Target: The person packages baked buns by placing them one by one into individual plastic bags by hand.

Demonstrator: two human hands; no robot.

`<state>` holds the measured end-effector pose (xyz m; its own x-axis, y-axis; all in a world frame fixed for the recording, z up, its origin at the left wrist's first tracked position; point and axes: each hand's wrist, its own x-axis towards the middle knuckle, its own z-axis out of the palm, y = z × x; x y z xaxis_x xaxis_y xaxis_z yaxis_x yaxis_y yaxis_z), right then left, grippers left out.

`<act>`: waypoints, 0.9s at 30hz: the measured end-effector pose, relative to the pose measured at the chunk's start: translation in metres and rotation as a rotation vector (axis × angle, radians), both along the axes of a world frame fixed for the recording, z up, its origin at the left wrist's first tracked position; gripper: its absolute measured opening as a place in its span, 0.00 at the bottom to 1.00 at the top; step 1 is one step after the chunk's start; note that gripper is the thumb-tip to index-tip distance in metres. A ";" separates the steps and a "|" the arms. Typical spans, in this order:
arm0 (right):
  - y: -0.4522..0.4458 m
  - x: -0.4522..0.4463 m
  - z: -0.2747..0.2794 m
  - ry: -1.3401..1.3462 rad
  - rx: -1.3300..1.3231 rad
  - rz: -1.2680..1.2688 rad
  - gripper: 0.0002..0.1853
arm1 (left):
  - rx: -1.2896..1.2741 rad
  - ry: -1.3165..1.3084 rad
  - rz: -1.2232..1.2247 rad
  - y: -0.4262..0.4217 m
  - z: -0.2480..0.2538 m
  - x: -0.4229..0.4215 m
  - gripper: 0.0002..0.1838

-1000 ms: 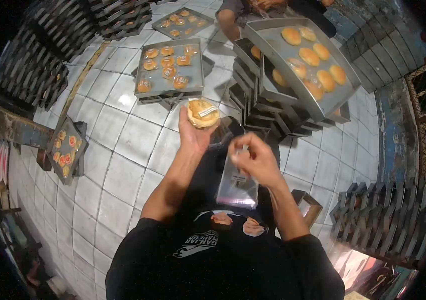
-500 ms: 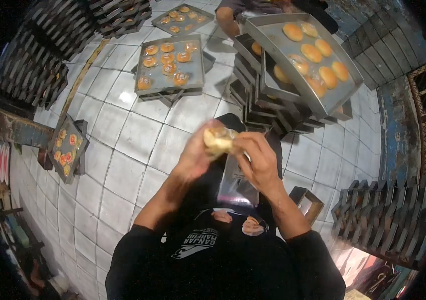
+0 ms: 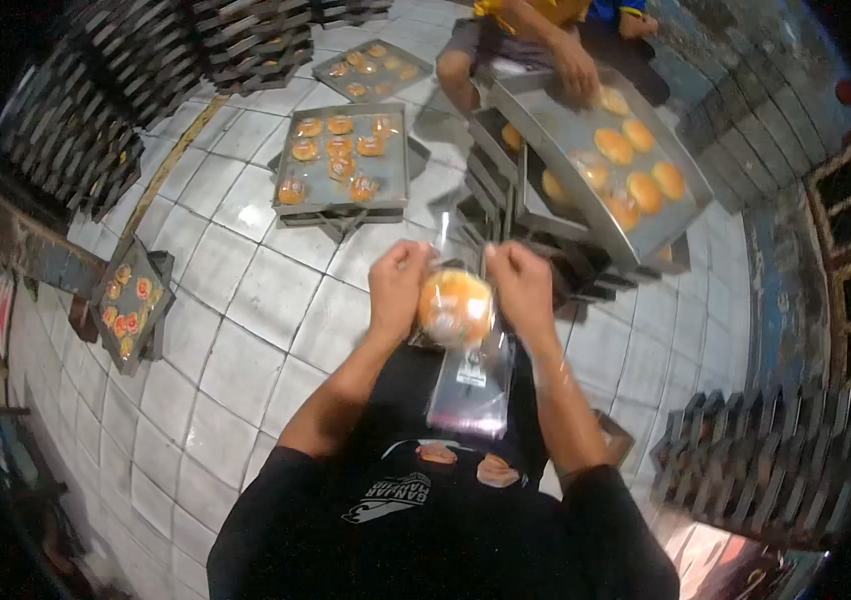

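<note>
A round golden bun [image 3: 456,305] sits inside a clear plastic bag [image 3: 446,245] held up in front of me. My left hand [image 3: 398,290] pinches the bag's left edge, fingers closed. On the other side my right hand [image 3: 523,297] grips the right edge between thumb and fingers. The bag's upper part stands up between both hands. Below the bun, a stack of flat clear bags [image 3: 469,395] with a small printed label lies on my lap.
At front right, a tray of unwrapped buns [image 3: 546,130] tops stacked trays, with another person's hand [image 3: 576,72] over it. A tray of wrapped buns [image 3: 346,208] stands ahead. Leftward sits a tray of decorated breads [image 3: 153,325]. More stacked trays [image 3: 756,465] stand at right.
The bun, earlier turned between both hands, now hangs in the bag with my hands apart at its edges. Another person's hand has appeared over the right tray. My view has tilted slightly upward.
</note>
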<state>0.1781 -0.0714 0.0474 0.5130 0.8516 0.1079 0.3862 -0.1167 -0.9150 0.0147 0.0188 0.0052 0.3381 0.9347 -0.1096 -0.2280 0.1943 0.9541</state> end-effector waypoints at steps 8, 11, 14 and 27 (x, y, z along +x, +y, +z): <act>-0.062 -0.010 -0.083 0.774 -0.258 0.045 0.14 | -0.063 0.113 -0.135 -0.029 -0.064 -0.051 0.09; -0.073 -0.028 -0.093 0.923 -0.251 0.004 0.12 | -0.190 -0.086 -0.223 -0.014 -0.087 -0.044 0.11; -0.057 -0.016 -0.047 0.790 0.116 -0.097 0.13 | -0.274 -0.411 -0.234 0.007 -0.064 0.003 0.12; -0.042 0.037 -0.022 -0.577 0.104 0.180 0.26 | 1.073 0.660 -0.387 -0.076 -0.036 -0.035 0.25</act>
<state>0.2156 -0.1135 0.0253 0.1960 0.8897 0.4123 0.8279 0.0752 -0.5558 -0.0202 -0.0569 -0.0304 0.7709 0.5152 0.3746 0.2354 -0.7768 0.5841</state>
